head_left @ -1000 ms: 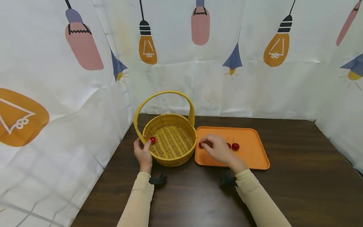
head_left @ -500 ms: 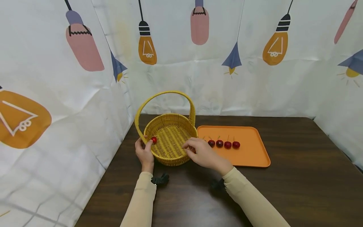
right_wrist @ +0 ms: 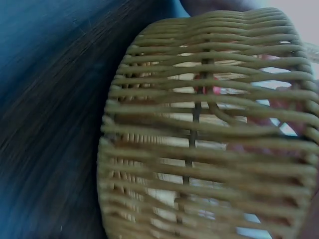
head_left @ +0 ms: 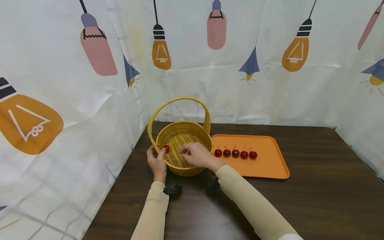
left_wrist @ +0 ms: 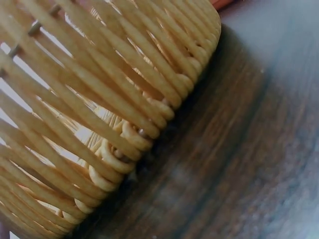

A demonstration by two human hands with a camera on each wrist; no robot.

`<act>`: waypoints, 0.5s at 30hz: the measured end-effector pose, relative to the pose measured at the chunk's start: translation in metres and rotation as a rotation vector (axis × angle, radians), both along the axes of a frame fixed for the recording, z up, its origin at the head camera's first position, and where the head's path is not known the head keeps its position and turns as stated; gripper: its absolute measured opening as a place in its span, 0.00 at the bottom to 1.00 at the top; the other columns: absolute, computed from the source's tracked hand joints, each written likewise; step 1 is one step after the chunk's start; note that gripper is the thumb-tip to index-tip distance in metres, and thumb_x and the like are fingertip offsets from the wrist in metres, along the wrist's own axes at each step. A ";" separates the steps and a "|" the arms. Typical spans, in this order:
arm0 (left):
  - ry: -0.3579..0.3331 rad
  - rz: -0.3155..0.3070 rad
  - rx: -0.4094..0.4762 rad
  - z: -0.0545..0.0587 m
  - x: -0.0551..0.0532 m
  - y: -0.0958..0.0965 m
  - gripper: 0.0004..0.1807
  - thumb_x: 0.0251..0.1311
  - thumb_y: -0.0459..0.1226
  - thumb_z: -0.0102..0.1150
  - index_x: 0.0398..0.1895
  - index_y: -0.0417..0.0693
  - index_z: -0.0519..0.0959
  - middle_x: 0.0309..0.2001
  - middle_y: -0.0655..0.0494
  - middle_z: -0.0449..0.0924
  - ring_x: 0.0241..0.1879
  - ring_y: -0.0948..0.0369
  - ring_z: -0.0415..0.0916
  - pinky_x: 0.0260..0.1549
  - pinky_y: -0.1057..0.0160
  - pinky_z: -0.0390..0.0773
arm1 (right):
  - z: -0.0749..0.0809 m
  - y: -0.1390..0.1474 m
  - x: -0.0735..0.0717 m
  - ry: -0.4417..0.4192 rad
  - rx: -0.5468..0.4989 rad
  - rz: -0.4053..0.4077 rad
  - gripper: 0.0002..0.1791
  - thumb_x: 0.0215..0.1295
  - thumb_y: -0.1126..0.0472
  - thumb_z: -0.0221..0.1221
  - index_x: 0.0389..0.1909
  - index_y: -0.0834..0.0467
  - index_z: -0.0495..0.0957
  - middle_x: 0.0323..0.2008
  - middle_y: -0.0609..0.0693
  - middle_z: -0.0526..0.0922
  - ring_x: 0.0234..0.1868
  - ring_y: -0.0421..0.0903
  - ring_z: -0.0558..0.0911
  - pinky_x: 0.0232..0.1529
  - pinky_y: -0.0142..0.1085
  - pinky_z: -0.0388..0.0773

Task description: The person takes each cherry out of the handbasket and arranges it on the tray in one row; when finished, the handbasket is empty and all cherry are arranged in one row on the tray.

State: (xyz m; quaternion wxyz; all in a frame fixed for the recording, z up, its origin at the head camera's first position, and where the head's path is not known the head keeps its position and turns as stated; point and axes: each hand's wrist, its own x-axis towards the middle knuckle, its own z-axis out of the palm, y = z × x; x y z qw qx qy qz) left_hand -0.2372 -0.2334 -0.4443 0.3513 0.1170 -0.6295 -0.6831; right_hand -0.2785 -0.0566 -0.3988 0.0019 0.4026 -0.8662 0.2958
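A yellow wicker basket (head_left: 180, 170) with a tall arched handle stands on the table. My left hand (head_left: 157, 163) grips its left rim by the foot of the handle. Just inside that rim, right at the left thumb tip, sits a red cherry (head_left: 166, 148). My right hand (head_left: 198, 155) hovers over the basket's opening, thumb and fingers loosely bent, with no object showing between the fingertips. On the orange tray (head_left: 264, 166), several dark red cherries (head_left: 235, 153) with stems lie in a row. Both wrist views are filled by the basket's woven wall (left_wrist: 114, 99).
The dark wooden table (head_left: 318, 173) extends to the right of the tray and in front of both arms. Behind and to the left hangs a white printed curtain (head_left: 192, 80). The tray's left edge lies close beside the basket.
My right hand has moved left from the tray to above the basket, and the leftmost cherries on the tray now show fully. My left hand keeps its grip on the basket.
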 end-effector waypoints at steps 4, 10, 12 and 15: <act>-0.001 0.004 0.015 -0.001 0.000 -0.002 0.17 0.61 0.28 0.59 0.50 0.23 0.73 0.54 0.31 0.67 0.49 0.48 0.71 0.42 0.72 0.71 | -0.003 -0.015 -0.008 -0.045 0.029 -0.003 0.11 0.69 0.59 0.57 0.47 0.55 0.84 0.43 0.45 0.85 0.45 0.41 0.82 0.48 0.36 0.77; -0.010 0.014 -0.006 -0.005 -0.005 -0.005 0.17 0.60 0.30 0.60 0.49 0.24 0.74 0.54 0.34 0.68 0.46 0.55 0.72 0.42 0.71 0.71 | -0.006 -0.034 -0.019 -0.095 0.044 -0.033 0.13 0.68 0.59 0.58 0.50 0.55 0.82 0.49 0.47 0.83 0.51 0.45 0.80 0.51 0.38 0.76; -0.008 0.019 -0.004 -0.013 -0.011 -0.007 0.16 0.60 0.30 0.60 0.48 0.26 0.74 0.53 0.38 0.68 0.44 0.58 0.72 0.41 0.72 0.72 | -0.007 -0.038 -0.022 -0.094 0.055 -0.027 0.14 0.67 0.61 0.58 0.52 0.56 0.82 0.50 0.48 0.82 0.53 0.46 0.79 0.52 0.39 0.75; 0.008 0.032 0.007 -0.026 -0.021 -0.009 0.14 0.59 0.28 0.60 0.46 0.28 0.75 0.51 0.44 0.68 0.42 0.61 0.72 0.40 0.72 0.72 | -0.010 -0.043 -0.026 -0.083 0.064 -0.007 0.16 0.66 0.65 0.58 0.53 0.57 0.81 0.52 0.51 0.82 0.54 0.48 0.78 0.53 0.40 0.75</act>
